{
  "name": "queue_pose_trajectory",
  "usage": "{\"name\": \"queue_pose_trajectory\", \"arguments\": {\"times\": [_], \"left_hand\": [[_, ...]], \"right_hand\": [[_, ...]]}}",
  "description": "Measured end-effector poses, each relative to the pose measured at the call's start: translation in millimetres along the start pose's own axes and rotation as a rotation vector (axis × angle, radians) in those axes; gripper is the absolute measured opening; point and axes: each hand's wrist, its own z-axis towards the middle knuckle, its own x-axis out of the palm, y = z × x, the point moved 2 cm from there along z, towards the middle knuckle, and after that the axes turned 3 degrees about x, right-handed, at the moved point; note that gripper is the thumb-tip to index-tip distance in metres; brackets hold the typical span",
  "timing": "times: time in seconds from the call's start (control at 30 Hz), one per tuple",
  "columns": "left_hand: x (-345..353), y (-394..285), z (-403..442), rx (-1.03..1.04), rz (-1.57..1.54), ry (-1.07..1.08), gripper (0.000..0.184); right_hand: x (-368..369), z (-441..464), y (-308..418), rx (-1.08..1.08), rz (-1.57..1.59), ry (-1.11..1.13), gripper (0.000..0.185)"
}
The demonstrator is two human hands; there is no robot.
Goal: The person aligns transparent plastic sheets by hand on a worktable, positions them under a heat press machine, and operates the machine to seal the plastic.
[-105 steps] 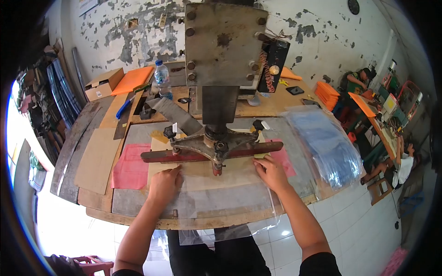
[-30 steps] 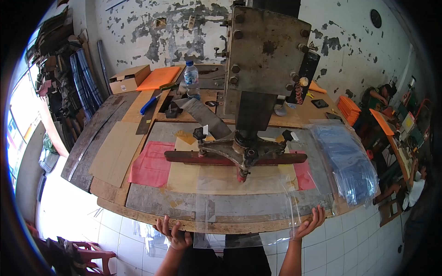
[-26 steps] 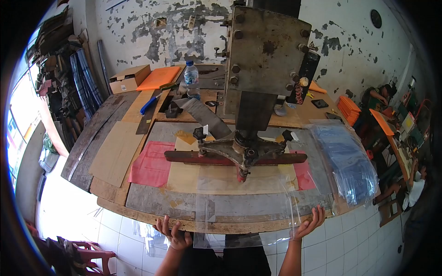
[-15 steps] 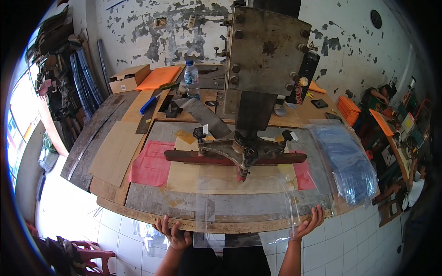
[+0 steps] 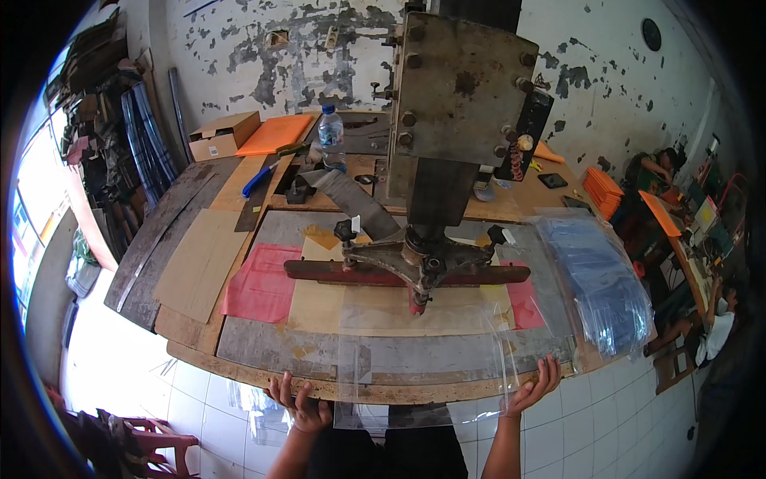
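Observation:
A clear plastic sheet (image 5: 427,371) lies under the red-and-dark bar (image 5: 479,276) of a heavy press (image 5: 467,88); its near end hangs over the table's front edge. Beneath the bar is a yellowish sheet (image 5: 315,311), with pink material (image 5: 259,287) showing at both sides. My left hand (image 5: 303,405) rests at the front edge, left of the plastic, fingers apart and holding nothing. At the plastic's right side, my right hand (image 5: 536,389) lies over the edge with fingers spread. Its thumb is close to the plastic; whether they touch I cannot tell.
A stack of clear bluish plastic pieces (image 5: 602,287) lies at the right. Behind stand a water bottle (image 5: 331,137), an orange stack (image 5: 275,134), a cardboard box (image 5: 226,134) and a blue-handled tool (image 5: 257,182). Another person (image 5: 658,168) sits at the far right.

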Motion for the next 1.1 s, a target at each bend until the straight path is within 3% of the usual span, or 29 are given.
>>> {"name": "queue_pose_trajectory", "arguments": {"times": [1.1], "left_hand": [[1.9,0.3,-2.2,0.007,0.015,-0.017,0.049]], "right_hand": [[0.8,-1.6,-1.8,0.014,0.000,-0.007,0.056]]}}
